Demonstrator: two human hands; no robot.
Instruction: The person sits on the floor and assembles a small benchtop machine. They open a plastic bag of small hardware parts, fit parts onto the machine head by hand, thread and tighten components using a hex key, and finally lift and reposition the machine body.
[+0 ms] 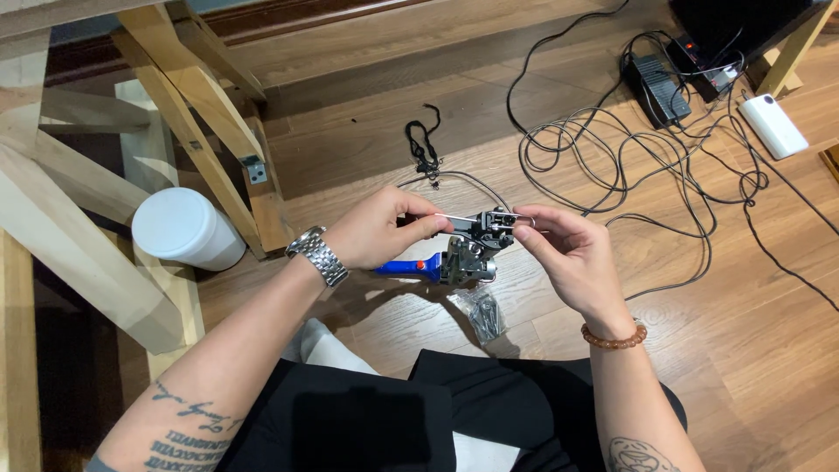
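I hold a small metal mechanical assembly with a blue handle above the wooden floor. My left hand, with a steel watch at the wrist, grips its left side and pinches a thin metal rod. At the assembly's black top part, my right hand, wearing a bead bracelet, pinches a small wire loop. A clear bag of screws lies on the floor just below the assembly.
A white cylindrical bin stands at the left beside wooden table legs. Tangled black cables, a power brick and a white adapter lie at the upper right. A black cord lies ahead.
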